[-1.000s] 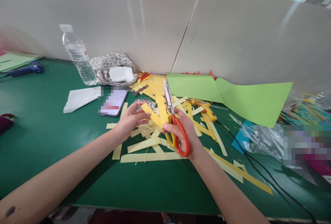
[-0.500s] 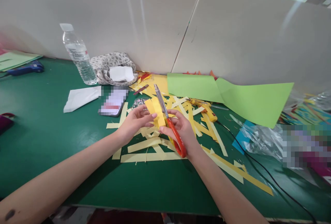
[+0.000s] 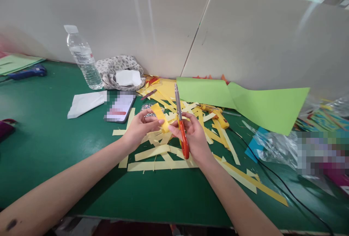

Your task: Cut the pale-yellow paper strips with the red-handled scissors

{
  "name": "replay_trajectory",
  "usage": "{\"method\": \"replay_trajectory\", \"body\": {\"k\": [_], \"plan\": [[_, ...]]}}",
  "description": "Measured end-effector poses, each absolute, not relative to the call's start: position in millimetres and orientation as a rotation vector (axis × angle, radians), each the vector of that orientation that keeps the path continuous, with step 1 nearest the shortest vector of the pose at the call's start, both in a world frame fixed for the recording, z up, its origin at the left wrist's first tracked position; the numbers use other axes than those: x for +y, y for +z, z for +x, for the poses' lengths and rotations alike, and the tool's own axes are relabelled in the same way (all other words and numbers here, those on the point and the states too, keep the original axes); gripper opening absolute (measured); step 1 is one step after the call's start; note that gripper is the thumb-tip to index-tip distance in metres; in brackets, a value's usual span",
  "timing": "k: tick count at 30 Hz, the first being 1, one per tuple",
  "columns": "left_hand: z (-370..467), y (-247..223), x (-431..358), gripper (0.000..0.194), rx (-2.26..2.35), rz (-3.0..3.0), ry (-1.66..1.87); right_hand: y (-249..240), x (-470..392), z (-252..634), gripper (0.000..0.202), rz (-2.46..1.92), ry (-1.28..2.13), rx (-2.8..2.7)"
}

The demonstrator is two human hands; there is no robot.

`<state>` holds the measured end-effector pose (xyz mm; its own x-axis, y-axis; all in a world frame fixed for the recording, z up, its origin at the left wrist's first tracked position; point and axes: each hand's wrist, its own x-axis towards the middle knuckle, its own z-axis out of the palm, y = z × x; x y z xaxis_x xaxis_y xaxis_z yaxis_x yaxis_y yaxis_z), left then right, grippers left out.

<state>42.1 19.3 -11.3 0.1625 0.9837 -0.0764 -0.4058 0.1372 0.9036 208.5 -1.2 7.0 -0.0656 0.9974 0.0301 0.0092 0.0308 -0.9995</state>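
Observation:
A short strip of yellow paper (image 3: 160, 116) is pinched in my left hand (image 3: 140, 128), between thumb and fingers. My right hand (image 3: 193, 134) holds red-handled scissors (image 3: 184, 139) with their blades together, pointing up and away from me. Its thumb tip also meets the lower right end of the yellow strip. Below both hands many pale and deeper yellow paper strips (image 3: 152, 152) lie scattered on the green table (image 3: 89, 181). Part of the scissors' handle is hidden by the right hand.
At the back left stand a water bottle (image 3: 83, 59) and a spotted cloth pouch (image 3: 120, 63), near a phone (image 3: 120, 108) and a tissue (image 3: 85, 103). Right of my hands lies a yellow glue gun (image 3: 219, 116) with a black cord; green paper sheets (image 3: 267, 105) lean beyond it.
The scissors have turned in my right hand, their tips swinging right to point more straight up. The yellow paper between my hands now shows as one narrower strip.

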Motion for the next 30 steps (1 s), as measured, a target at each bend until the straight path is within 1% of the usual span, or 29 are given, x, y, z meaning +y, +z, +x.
{"method": "replay_trajectory", "body": {"k": [3,9,15,19,30], "plan": [[42.7,-10.2,18.2,0.038,0.842,0.867,1.21,6.5,-0.3,208.1,0.053,-1.165,1.178,-1.279],[45.1,-8.7,16.2,0.038,0.829,0.839,1.223,10.3,-3.2,205.8,0.053,-1.176,1.237,-1.288],[42.4,-5.9,20.4,0.024,0.922,0.798,1.268,11.9,-3.5,206.8,0.053,-1.246,1.234,-1.297],[39.1,-3.4,22.9,0.022,0.973,0.828,1.304,13.6,-3.3,206.7,0.052,-1.264,1.24,-1.332],[35.3,-5.8,27.0,0.019,0.925,0.857,1.281,15.1,-2.2,208.0,0.051,-1.301,1.251,-1.343]]}}
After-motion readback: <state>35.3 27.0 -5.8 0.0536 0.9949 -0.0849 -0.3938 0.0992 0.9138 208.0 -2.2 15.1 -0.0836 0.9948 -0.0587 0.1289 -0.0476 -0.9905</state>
